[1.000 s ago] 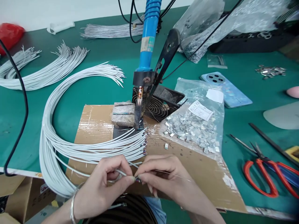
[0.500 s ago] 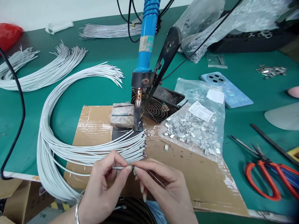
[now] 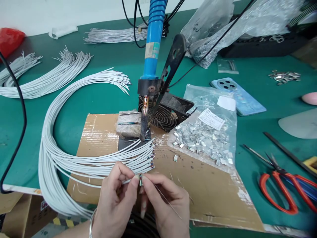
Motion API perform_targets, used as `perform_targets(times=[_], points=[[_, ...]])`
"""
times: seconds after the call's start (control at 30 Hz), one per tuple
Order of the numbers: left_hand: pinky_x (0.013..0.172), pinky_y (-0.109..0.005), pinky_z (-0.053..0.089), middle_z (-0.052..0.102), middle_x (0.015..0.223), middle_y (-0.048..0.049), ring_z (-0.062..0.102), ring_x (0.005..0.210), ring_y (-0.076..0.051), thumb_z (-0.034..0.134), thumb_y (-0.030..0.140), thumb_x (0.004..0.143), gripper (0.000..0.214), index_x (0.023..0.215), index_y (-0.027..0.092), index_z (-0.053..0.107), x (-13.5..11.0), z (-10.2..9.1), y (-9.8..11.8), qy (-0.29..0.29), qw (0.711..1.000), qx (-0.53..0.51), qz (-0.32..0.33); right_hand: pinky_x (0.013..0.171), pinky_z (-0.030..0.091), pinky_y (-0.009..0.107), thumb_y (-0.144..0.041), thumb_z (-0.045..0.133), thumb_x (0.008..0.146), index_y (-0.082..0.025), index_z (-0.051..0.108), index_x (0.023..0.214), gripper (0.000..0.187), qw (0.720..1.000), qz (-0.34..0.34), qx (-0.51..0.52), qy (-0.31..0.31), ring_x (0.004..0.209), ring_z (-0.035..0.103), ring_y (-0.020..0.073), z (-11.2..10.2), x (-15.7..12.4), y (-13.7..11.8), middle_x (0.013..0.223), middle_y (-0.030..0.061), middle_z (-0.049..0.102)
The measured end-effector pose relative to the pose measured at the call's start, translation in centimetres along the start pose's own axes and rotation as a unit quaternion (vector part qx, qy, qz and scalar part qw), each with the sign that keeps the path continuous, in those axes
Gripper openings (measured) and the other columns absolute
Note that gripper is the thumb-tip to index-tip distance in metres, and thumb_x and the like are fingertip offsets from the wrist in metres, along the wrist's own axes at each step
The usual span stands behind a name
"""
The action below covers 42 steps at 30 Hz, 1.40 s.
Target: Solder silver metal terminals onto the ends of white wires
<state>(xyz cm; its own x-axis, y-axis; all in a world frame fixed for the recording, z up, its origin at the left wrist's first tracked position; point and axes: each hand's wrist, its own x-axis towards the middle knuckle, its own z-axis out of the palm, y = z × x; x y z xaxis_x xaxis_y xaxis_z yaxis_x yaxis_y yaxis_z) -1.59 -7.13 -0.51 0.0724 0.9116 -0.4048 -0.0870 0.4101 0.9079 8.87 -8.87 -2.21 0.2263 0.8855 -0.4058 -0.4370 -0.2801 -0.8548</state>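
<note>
My left hand (image 3: 119, 198) pinches a white cable (image 3: 126, 181) close to its end. Between the thumb and finger of my right hand (image 3: 167, 201) is a small metal connector (image 3: 141, 181), right at the cable's tip. A thin strand of solder wire (image 3: 170, 204) also runs through my right hand and trails toward the lower right. The fingertips of both hands nearly meet; they hide whether cable and connector touch. Just beyond them lies a bundle of white cables (image 3: 99, 162) with stripped ends. Over it points the tip of a blue-handled soldering iron (image 3: 153, 46), fixed in a stand.
Cardboard (image 3: 198, 188) covers the front of the green table. To the right are a plastic bag of connectors (image 3: 205, 138), one loose connector (image 3: 175, 158), a phone (image 3: 240, 97), and red-handled scissors (image 3: 279, 188). A small fan (image 3: 163, 117) stands behind the iron.
My right hand has shifted left and turned more upright, with the connector now showing more plainly between the fingertips. My left hand has moved slightly. The view has shifted a little.
</note>
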Motion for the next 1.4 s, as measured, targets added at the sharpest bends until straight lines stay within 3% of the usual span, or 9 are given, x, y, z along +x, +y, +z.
perform_targets(times=[0.17, 0.27, 0.3, 0.37, 0.53, 0.7, 0.9, 1.23, 1.4], points=[[0.046, -0.015, 0.038, 0.053, 0.061, 0.0059, 0.046, 0.049, -0.007, 0.065, 0.046, 0.095, 0.032, 0.080, 0.019, 0.054, 0.4, -0.7, 0.4, -0.006, 0.999, 0.033, -0.001, 0.057, 0.053, 0.016, -0.016, 0.075, 0.085, -0.024, 0.083, 0.083, 0.011, 0.985, -0.145, -0.091, -0.007, 0.057, 0.062, 0.0085, -1.0, 0.6, -0.3, 0.069, -0.0009, 0.071], [0.044, -0.014, 0.032, 0.050, 0.057, 0.0070, 0.040, 0.047, -0.006, 0.068, 0.040, 0.093, 0.028, 0.079, 0.018, 0.059, 0.7, -1.1, 0.7, -0.010, 0.998, 0.060, -0.001, 0.069, 0.056, 0.020, 0.003, 0.067, 0.084, -0.021, 0.077, 0.105, 0.033, 0.886, -0.356, -0.268, -0.129, 0.071, 0.068, 0.0122, -2.7, 1.7, -1.5, 0.085, 0.0033, 0.077], [0.044, -0.014, 0.031, 0.050, 0.056, 0.0070, 0.038, 0.046, -0.006, 0.069, 0.038, 0.092, 0.026, 0.078, 0.018, 0.060, 0.8, -1.2, 0.7, -0.010, 0.998, 0.063, 0.000, 0.070, 0.056, 0.021, 0.005, 0.066, 0.084, -0.018, 0.075, 0.106, 0.033, 0.857, -0.395, -0.296, -0.146, 0.071, 0.067, 0.0128, -3.2, 2.1, -1.9, 0.084, 0.0044, 0.076], [0.043, -0.014, 0.027, 0.052, 0.056, 0.0065, 0.034, 0.046, -0.006, 0.069, 0.031, 0.090, 0.021, 0.076, 0.017, 0.062, 0.8, -1.2, 0.5, -0.003, 0.997, 0.073, 0.010, 0.070, 0.056, 0.022, 0.005, 0.065, 0.085, -0.018, 0.073, 0.105, 0.031, 0.844, -0.391, -0.319, -0.180, 0.070, 0.065, 0.0125, -3.9, 2.6, -2.4, 0.082, 0.0036, 0.073], [0.044, -0.016, 0.024, 0.056, 0.056, 0.0049, 0.032, 0.047, -0.006, 0.069, 0.023, 0.087, 0.015, 0.074, 0.017, 0.065, 1.0, -1.0, 0.5, 0.018, 0.995, 0.091, 0.032, 0.060, 0.052, 0.021, -0.004, 0.065, 0.091, -0.025, 0.077, 0.106, 0.028, 0.900, -0.290, -0.263, -0.192, 0.066, 0.064, 0.0112, -4.0, 2.7, -2.2, 0.078, 0.0004, 0.071], [0.045, -0.017, 0.025, 0.060, 0.059, 0.0024, 0.037, 0.049, -0.007, 0.069, 0.024, 0.087, 0.014, 0.074, 0.017, 0.068, 1.0, -1.0, 1.0, 0.044, 0.992, 0.104, 0.054, 0.047, 0.046, 0.019, -0.021, 0.072, 0.089, -0.028, 0.084, 0.090, 0.014, 0.972, -0.153, -0.156, -0.083, 0.049, 0.058, 0.0091, -3.1, 2.4, -2.6, 0.063, -0.0021, 0.065], [0.046, -0.020, 0.024, 0.053, 0.055, 0.0038, 0.032, 0.049, -0.009, 0.069, 0.033, 0.089, 0.018, 0.078, 0.019, 0.068, 1.0, -1.3, 0.7, 0.049, 0.988, 0.142, 0.040, 0.047, 0.051, 0.019, -0.031, 0.077, 0.082, -0.025, 0.081, 0.078, 0.008, 0.994, -0.044, -0.100, 0.022, 0.045, 0.056, 0.0107, -1.8, 1.9, -3.4, 0.052, -0.0033, 0.062], [0.049, -0.021, 0.030, 0.064, 0.072, -0.0019, 0.048, 0.058, -0.011, 0.070, 0.032, 0.087, 0.017, 0.076, 0.019, 0.065, 1.2, -1.2, 0.6, 0.050, 0.985, 0.164, 0.031, 0.048, 0.047, 0.021, -0.016, 0.077, 0.084, -0.030, 0.086, 0.090, 0.018, 0.969, -0.185, -0.157, -0.040, 0.050, 0.057, 0.0093, -1.4, 2.0, -2.6, 0.075, 0.0002, 0.072], [0.050, -0.020, 0.035, 0.066, 0.072, -0.0026, 0.054, 0.062, -0.013, 0.071, 0.027, 0.086, 0.016, 0.074, 0.019, 0.065, 1.4, -1.2, 0.8, 0.049, 0.989, 0.134, 0.025, 0.056, 0.051, 0.023, -0.015, 0.076, 0.084, -0.028, 0.085, 0.090, 0.017, 0.955, -0.226, -0.194, -0.002, 0.059, 0.062, 0.0127, -1.5, 2.3, -2.2, 0.078, 0.0015, 0.074]])
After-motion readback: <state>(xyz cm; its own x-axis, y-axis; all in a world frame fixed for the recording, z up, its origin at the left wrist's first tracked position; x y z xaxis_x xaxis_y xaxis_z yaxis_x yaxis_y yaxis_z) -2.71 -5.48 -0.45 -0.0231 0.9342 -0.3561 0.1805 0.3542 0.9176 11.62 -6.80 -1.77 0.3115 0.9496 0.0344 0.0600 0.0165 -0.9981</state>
